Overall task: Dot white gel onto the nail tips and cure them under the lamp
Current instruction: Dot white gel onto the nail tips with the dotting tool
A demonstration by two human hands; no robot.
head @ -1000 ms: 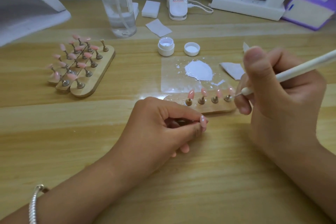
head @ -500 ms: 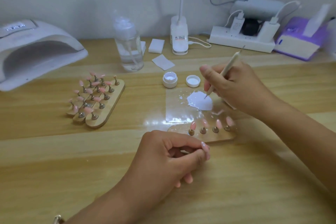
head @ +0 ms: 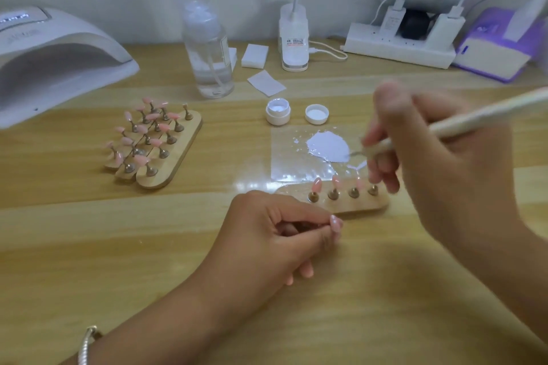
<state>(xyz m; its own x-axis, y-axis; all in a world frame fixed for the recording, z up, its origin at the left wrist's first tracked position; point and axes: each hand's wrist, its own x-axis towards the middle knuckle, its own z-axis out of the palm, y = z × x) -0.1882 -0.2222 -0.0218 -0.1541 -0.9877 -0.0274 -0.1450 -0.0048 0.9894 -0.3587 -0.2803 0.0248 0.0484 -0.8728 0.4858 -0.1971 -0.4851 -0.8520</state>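
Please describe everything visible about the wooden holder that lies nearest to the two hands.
The wooden holder is a flat pale-wood strip with rounded ends, lying on the table at the near edge of the clear sheet. Four brass-coloured stands rise from it in one row; three show pink nail tips, and the right hand covers the top of the fourth. Its left end lies by the left hand; contact cannot be told.

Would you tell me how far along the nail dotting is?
Done: white gel is pooled on the clear sheet. In hand: the right hand holds the white dotting pen, tip at the pool; the left hand pinches one pink nail tip. Left: no dots visible on the four pink tips on the near wooden strip; nothing shows inside the white curing lamp.
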